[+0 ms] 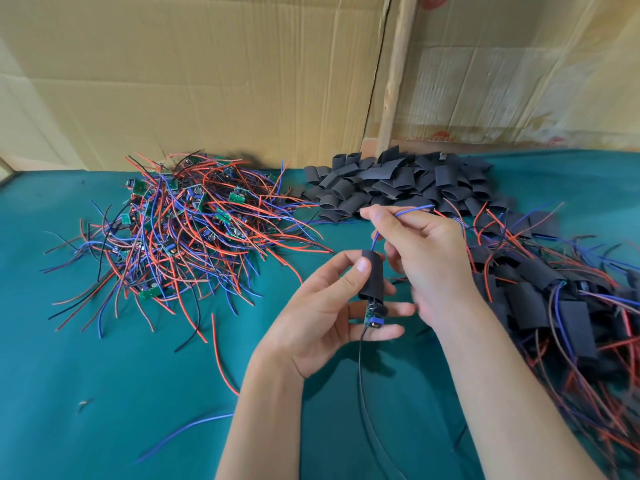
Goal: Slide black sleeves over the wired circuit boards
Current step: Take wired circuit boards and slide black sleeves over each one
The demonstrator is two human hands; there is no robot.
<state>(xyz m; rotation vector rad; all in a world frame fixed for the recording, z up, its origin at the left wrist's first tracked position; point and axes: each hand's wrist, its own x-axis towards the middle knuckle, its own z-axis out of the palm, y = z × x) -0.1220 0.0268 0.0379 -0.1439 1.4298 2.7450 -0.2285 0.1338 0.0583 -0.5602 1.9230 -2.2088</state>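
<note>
We hold 1 black sleeve [372, 275] in our left hand [322, 320], thumb pressed on its front and the other fingers curled behind it, so the tube stands nearly upright between them. Out of the sleeve's lower mouth, just below our left thumb, pokes the green circuit board [371, 315] with a blue part at its bottom end; it lies across our left fingertips [391, 331], only partly covered. A black wire [360, 368] hangs from the board's lower end, past the heel of that hand.

Our right hand [426, 258] sits just above and to the right of the sleeve. Its thumb and forefinger pinch a blue wire [401, 213] that comes out of the sleeve's top, runs up through the pinch and sticks out past the knuckles; the remaining fingers are loosely curled.

Beyond our left fingers, on the green cloth [104, 375], lies a tangled pile of bare boards [180, 223] with red, blue and black leads. Beyond our right fingertips is a heap of loose sleeves [398, 183]. To the outside of our right wrist lies a pile of sleeved boards [554, 299]. Cardboard [207, 81] stands behind the table.
</note>
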